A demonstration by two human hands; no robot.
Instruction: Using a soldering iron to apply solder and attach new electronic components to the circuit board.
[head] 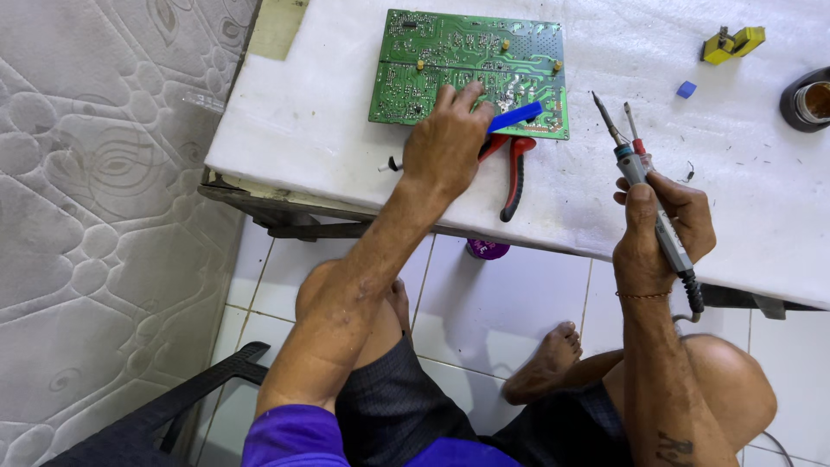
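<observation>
Knees: bare, nearest the camera, under the table edge; bare feet on white floor tiles (pixel 510 303) directly below the work.
Board: green circuit board (pixel 471 73) lies flat, solder side up, on the white padded table top (pixel 303 130), toward its far edge.
Left hand: left hand (pixel 445 143) rests on the board's near edge, fingers closed around a blue flat tool (pixel 516 115) that points right across the board's corner.
Right hand: right hand (pixel 661 229) is fisted around a soldering iron (pixel 644 186) plus a second thin red-necked probe (pixel 634 130), both tips up and angled toward the board, well apart from it.
Pliers: red-handled pliers (pixel 514 173) lie just beside the left hand, partly under it, handles toward the table edge.
Outer items: yellow clamp-like part (pixel 731 43), small blue cap (pixel 686 89), dark round pot (pixel 808 99) at far right; quilted mattress (pixel 104 216) stands on the left; black chair arm (pixel 199 389) is low left.
Risk 1: two tools in one fist, so likely poor tip control; a slip could bridge pads or scorch the padding.
Risk 2: the iron's cord (pixel 692 294) hangs over the thigh; a snag could drag the tip onto skin.
Risk 3: bare legs and feet under the edge; falling solder or pliers would land on them.
Risk 4: board only hand-pinned on soft padding; it may skate under pressure.
</observation>
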